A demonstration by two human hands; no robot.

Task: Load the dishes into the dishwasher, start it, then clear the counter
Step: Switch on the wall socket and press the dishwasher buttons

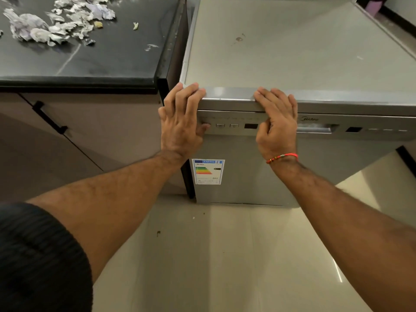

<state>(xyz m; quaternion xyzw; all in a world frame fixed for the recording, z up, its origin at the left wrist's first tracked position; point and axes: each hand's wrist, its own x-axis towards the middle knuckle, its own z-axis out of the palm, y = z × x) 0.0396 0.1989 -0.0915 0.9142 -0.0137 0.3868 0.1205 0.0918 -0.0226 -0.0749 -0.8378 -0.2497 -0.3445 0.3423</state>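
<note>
both hands (183, 122) (276, 122) rest on the dishwasher (292, 52) front edge (door closed) — thumbs on panel

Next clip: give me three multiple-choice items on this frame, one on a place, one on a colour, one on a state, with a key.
1. Where do the scraps lie?
A. on the black counter
B. on the dishwasher top
C. on the floor

2. What colour is the wrist thread?
A. blue
B. red
C. white

3. The dishwasher door is:
A. wide open
B. removed
C. closed

Key: A, the scraps lie on the black counter; B, the wrist thread by the right hand is red; C, the dishwasher front stands upright and flush, both hands, left hand included, on its top front edge.
</note>
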